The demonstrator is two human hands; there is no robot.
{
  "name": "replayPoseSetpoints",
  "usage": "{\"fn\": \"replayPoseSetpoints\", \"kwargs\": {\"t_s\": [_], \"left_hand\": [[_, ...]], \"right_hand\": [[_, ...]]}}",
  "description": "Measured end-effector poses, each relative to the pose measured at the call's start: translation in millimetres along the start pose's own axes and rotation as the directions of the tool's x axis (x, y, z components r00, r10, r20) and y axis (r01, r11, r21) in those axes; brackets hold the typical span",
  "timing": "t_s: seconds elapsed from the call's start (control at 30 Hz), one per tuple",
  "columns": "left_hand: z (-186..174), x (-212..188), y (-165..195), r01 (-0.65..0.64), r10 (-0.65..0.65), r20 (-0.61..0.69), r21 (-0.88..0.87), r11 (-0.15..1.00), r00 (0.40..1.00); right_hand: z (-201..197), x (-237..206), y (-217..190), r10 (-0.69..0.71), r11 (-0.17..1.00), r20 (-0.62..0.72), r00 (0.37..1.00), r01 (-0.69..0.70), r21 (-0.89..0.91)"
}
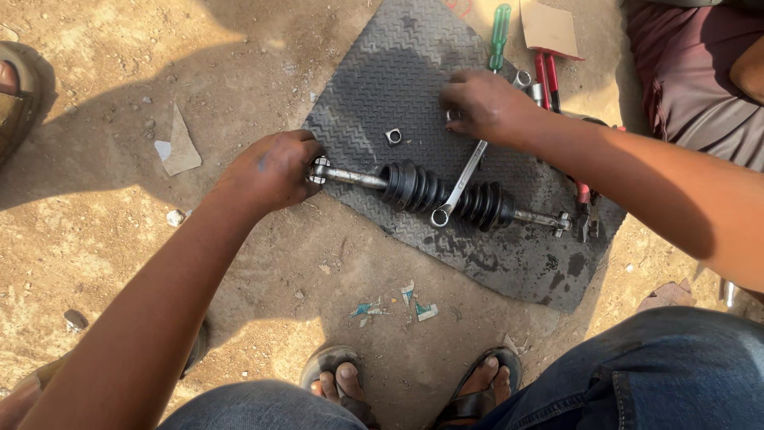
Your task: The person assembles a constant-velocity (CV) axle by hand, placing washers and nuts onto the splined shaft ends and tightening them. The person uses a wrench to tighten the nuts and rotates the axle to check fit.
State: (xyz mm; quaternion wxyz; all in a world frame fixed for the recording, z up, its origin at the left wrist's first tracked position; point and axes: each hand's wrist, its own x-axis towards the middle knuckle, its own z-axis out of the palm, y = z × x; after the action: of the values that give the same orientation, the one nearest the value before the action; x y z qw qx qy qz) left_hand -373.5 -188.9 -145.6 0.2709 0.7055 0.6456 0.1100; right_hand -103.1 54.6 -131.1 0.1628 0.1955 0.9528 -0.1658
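A black rubber mat (398, 72) lies on bare dirt ground (239, 72), with open dirt to its left and below it. Tools crowd its right edge: a green screwdriver (500, 33) and red pliers (547, 80). An axle shaft (446, 195) with two ribbed boots lies across the mat, its left end at the mat's left edge. The left hand (274, 169) is closed around that left end. A spanner (460, 185) rests slantwise over the shaft; the right hand (487, 105) is curled over its upper end. A small nut (394, 136) sits between the hands.
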Motion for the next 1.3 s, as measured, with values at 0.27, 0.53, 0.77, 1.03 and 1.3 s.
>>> {"fn": "replayPoseSetpoints", "kwargs": {"t_s": [0.27,0.53,0.77,1.03,1.3], "left_hand": [[-11.1,7.5,7.3,0.092,-0.095,0.127,0.032,0.995,0.987],[-7.1,1.5,6.8,0.077,-0.081,0.087,0.052,0.996,0.993],[-6.4,-3.2,7.7,0.046,-0.048,0.034,0.061,0.997,0.998],[-4.0,-3.8,5.5,0.042,-0.044,0.028,0.073,0.996,0.999],[-3.8,-5.2,7.9,0.086,-0.09,0.046,0.076,0.993,0.995]], "right_hand": [[2.7,-208.4,21.3,0.43,0.819,-0.252,0.867,-0.257,0.513],[123.3,-289.2,-20.2,0.559,0.822,-0.382,0.736,-0.43,0.374],[141.7,-283.1,-18.5,0.559,0.828,-0.469,0.683,-0.43,0.36],[158.5,-281.8,-1.7,0.331,0.934,-0.613,0.718,-0.344,0.101],[183.8,-283.2,-1.2,0.598,0.794,-0.577,0.556,-0.508,0.334]]}}
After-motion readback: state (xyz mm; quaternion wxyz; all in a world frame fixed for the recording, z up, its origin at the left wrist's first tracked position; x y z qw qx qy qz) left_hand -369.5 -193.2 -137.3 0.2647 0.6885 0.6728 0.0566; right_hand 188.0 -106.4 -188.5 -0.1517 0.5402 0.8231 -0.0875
